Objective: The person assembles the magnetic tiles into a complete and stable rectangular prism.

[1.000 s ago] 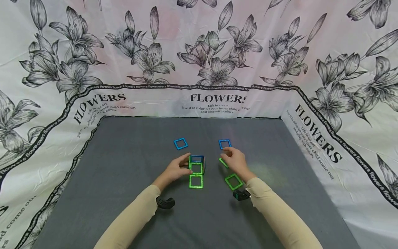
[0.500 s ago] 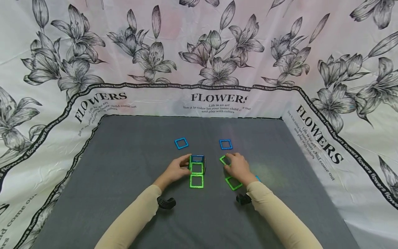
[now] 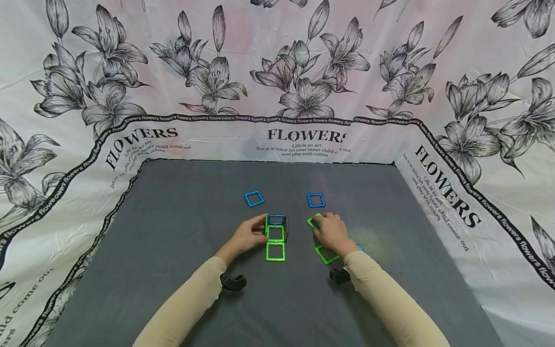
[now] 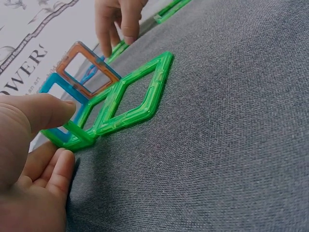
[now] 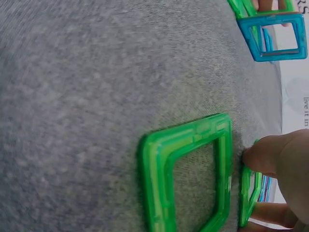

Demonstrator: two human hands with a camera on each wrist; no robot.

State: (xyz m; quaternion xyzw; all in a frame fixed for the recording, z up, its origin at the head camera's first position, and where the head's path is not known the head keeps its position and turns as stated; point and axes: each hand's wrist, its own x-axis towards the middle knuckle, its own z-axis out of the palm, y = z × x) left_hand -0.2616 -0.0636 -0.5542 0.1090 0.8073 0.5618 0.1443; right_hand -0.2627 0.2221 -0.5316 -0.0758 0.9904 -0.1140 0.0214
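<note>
In the head view my left hand [image 3: 246,235] is at the left side of a small structure of square magnetic tiles. The left wrist view shows its thumb and fingers pinching an upright green tile [image 4: 79,131]. Beside that stand a blue tile [image 4: 48,87] and an orange tile [image 4: 62,70]; two green tiles lie flat at their feet, the outer one being a green tile [image 4: 153,107]. My right hand [image 3: 334,233] pinches another green magnetic tile [image 5: 244,208] low at the cloth between thumb and fingers, partly covering it.
A loose green tile [image 3: 320,256] lies just in front of my right hand, and part of a blue tile [image 3: 360,246] shows beside the right wrist. Farther back lie a left blue tile [image 3: 246,199] and a right blue tile [image 3: 309,201]. Patterned cloth [image 3: 303,144] walls the grey table [image 3: 173,202].
My right hand has come back from near the right blue tile to the green tile and now pinches it. The left hand keeps its place at the structure.
</note>
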